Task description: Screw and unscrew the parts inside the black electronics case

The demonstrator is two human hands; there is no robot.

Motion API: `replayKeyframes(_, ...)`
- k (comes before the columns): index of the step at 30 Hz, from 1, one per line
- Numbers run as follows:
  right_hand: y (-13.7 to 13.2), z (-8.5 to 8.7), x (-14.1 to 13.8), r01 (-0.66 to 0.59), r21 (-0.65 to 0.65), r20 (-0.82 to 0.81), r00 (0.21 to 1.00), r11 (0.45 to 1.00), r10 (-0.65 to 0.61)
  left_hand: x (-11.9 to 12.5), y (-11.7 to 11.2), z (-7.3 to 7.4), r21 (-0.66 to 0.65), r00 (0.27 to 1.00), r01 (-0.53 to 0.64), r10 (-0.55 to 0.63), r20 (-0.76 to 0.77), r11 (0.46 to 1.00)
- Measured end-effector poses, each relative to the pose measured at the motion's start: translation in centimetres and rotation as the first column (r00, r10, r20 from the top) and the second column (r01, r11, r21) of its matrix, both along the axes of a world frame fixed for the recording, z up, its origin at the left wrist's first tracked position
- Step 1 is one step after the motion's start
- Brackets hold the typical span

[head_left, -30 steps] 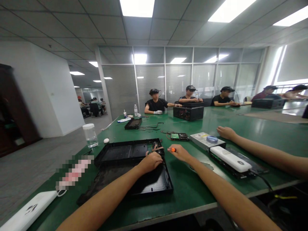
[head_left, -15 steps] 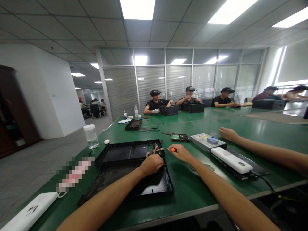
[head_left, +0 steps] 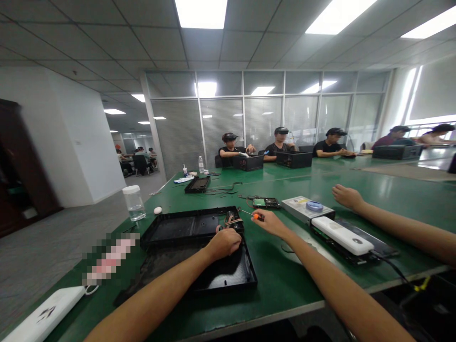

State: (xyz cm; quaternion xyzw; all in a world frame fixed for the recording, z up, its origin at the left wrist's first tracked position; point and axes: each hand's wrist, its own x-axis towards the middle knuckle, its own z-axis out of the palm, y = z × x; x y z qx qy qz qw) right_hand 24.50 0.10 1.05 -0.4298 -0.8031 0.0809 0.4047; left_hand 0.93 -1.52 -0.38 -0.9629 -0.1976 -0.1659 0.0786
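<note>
An opened black plastic case (head_left: 199, 280) lies in front of me, with its two shallow halves side by side. My left hand (head_left: 224, 243) rests over the right part of the case, fingers curled at the seam between the halves; whatever is under its fingertips is hidden. Just beyond it sits a bundle of striped wires (head_left: 233, 221) in the far half. To the right of the case, my right hand (head_left: 271, 223) grips an orange-and-black screwdriver (head_left: 256, 216). Its thin shaft points left toward the case's far right corner, and the tip appears apart from the wires.
A green circuit board in a black frame (head_left: 265, 203) lies beyond my right hand. On the right are a silver drive box (head_left: 302, 209), a white power bank (head_left: 342, 235) and a co-worker's hand (head_left: 347, 197). A lidded jar (head_left: 134, 203) stands left. Several people sit across the green table (head_left: 285, 289).
My right hand has shifted slightly up and right with the screwdriver, and more of its shaft shows. My left hand is nearly still. The co-worker's hand on the right has moved right.
</note>
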Motion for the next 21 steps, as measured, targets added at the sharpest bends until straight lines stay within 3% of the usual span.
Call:
replayKeyframes(3, -0.1, 0.2, 0.5, -0.035, -0.175, -0.146, 0.989, 0.984, 0.009, 0.0, -0.1, 0.1, -0.039, 1.000, 0.023, -0.023, 0.011, 0.999)
replayKeyframes(5, -0.2, 0.6, 0.9, -0.142, -0.287, -0.270, 0.961, 0.948, 0.062, -0.1, -0.2, 0.3, -0.077, 0.999, 0.012, -0.010, 0.034, 0.997)
replayKeyframes(7, -0.3, 1.2, 1.3, -0.240, -0.312, -0.395, 0.913, 0.919, 0.104, -0.2, -0.4, 0.5, -0.121, 0.997, -0.032, 0.040, 0.067, 0.992)
replayKeyframes(9, -0.3, 1.8, 1.7, -0.227, -0.265, -0.503, 0.862, 0.937, 0.066, -0.2, -0.7, 0.7, -0.181, 0.989, -0.086, 0.106, 0.107, 0.980)
replayKeyframes(14, -0.3, 2.2, 1.7, -0.011, -0.150, -0.611, 0.787, 0.989, -0.084, -0.2, -1.2, 1.2, -0.301, 0.976, -0.111, 0.161, 0.147, 0.947)
replayKeyframes(21, -1.0, 1.2, -0.4, 0.040, 0.015, -0.396, 0.918, 0.999, -0.031, -0.1, -1.5, 1.5, -0.312, 0.973, -0.133, 0.184, 0.139, 0.941)
